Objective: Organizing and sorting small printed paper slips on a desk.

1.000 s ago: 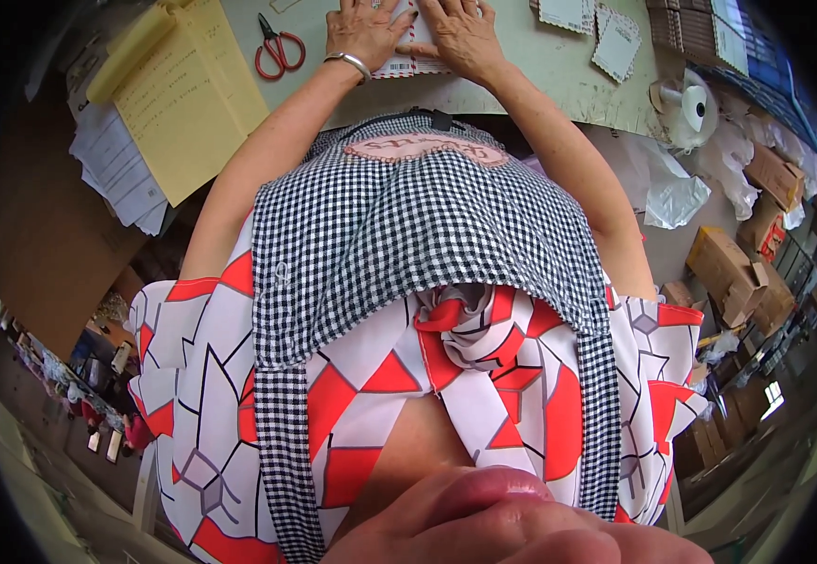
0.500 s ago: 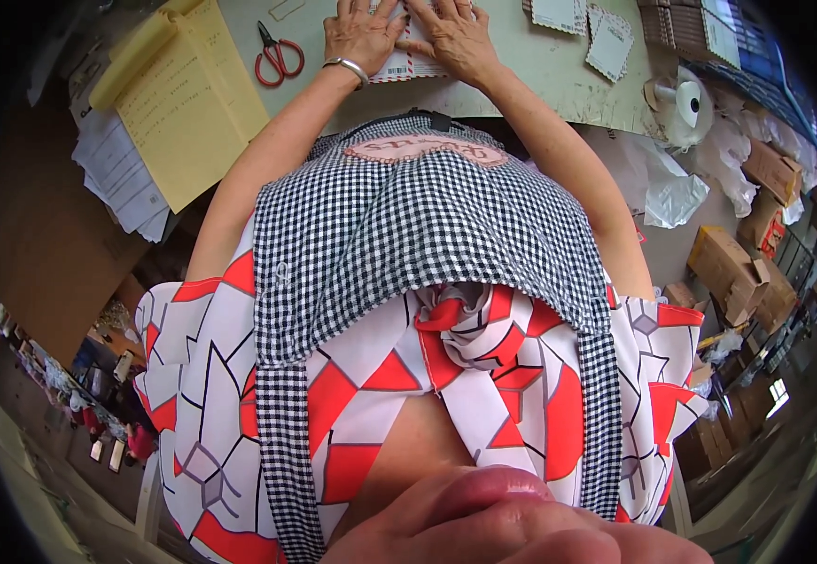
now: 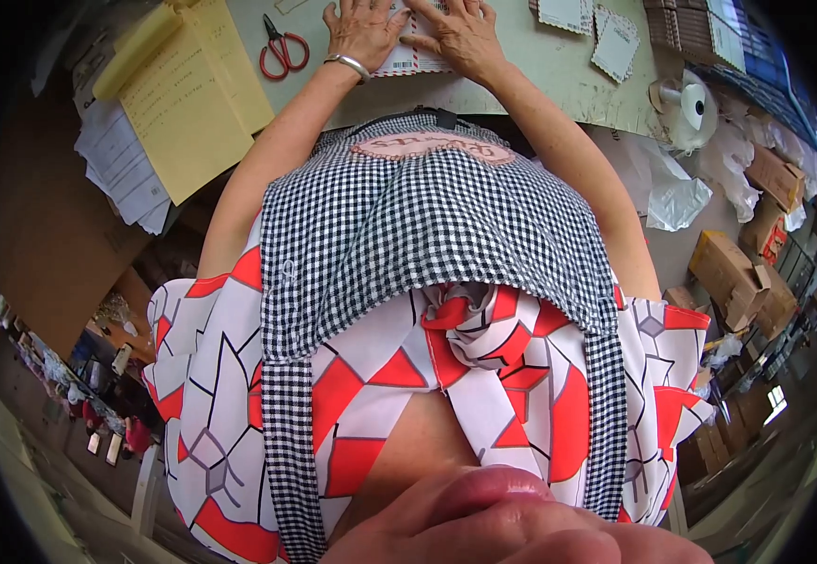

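Note:
At the top of the view, my left hand (image 3: 364, 30) lies flat with its fingers spread. Beside it, my right hand (image 3: 465, 39) is pressed down in the same way, thumb pointing toward the left one. Both rest on white printed paper pieces (image 3: 410, 64) with a red and dark striped border and a barcode. Whether it is one sheet or several, I cannot tell, as my hands cover much of it and the upper edge is cut off. Small scissors (image 3: 283, 54) with red handles lie left of my left hand.
Yellow handwritten sheets (image 3: 192, 113) and white papers (image 3: 124, 164) lie at the left. To the right are white scallop-edged cards (image 3: 615, 45), a brown bundled stack (image 3: 681, 26), a white roll (image 3: 688, 108), plastic bags (image 3: 676, 193) and cardboard boxes (image 3: 728, 277) below table level.
The whole view has shifted slightly, so the table and its things sit a little farther right. My hands stay flat on the printed paper, with fingers still spread.

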Tool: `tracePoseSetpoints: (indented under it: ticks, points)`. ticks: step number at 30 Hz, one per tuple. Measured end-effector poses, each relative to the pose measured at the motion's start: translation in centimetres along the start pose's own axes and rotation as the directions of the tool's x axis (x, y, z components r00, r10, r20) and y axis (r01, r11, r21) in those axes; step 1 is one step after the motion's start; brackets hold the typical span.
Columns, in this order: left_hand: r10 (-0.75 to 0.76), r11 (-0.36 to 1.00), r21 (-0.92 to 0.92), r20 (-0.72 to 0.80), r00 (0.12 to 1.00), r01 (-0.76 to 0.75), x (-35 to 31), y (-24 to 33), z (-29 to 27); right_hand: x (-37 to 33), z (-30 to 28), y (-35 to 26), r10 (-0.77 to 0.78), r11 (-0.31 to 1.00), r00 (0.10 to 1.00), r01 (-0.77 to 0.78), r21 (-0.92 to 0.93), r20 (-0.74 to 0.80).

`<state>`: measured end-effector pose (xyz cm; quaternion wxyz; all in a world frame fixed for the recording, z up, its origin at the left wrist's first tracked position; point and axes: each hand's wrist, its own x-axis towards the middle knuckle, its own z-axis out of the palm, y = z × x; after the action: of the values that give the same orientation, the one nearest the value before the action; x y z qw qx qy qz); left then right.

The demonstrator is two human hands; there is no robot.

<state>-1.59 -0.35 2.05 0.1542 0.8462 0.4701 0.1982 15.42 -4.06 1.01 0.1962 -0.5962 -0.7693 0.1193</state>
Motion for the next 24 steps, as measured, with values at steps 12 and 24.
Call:
tracePoseSetpoints:
  ticks: [12,24]
  points:
    - [0.102,0.972,0.198,0.126,0.987,-0.126,-1.8,-0.9,-0.2,0.5,0.0,-0.2,0.004,1.000,0.999,-0.003,-0.021,0.049]
    - [0.146,0.978,-0.149,-0.022,0.989,-0.147,-1.8,-1.2,1.0,-1.0,1.2,1.1,0.084,0.990,0.976,-0.059,0.126,-0.200]
